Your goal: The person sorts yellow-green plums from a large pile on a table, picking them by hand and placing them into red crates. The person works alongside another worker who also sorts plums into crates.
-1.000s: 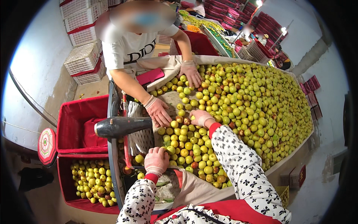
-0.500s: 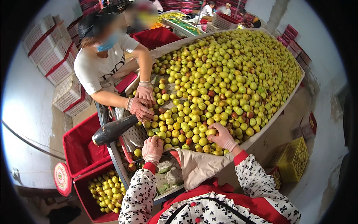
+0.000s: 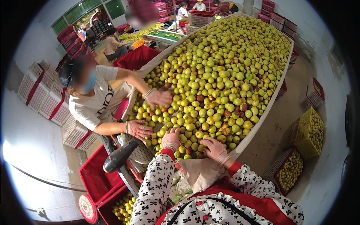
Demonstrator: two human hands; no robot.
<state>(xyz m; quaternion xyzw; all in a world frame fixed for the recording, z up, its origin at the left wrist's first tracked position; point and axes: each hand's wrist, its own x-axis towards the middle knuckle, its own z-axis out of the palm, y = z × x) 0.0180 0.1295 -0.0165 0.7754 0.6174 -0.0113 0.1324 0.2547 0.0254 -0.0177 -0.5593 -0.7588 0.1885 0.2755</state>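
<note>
left hand (image 3: 171, 138): gloved, flat, fingers spread on the fruit heap (image 3: 221, 71); nothing gripped
right hand (image 3: 215, 148): gloved, loosely cupped over near fruit; grip unclear
heap: long axis runs near-left to far-right on the worktop (image 3: 262, 112)

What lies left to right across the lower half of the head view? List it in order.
White lattice crates → red crate → black handle → left hand on the fruit → right hand on the fruit → yellow crate of fruit.

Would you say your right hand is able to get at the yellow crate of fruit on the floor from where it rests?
Probably not: the right hand lies on the fruit pile, and the table rim and open floor separate it from the yellow crate.
</note>
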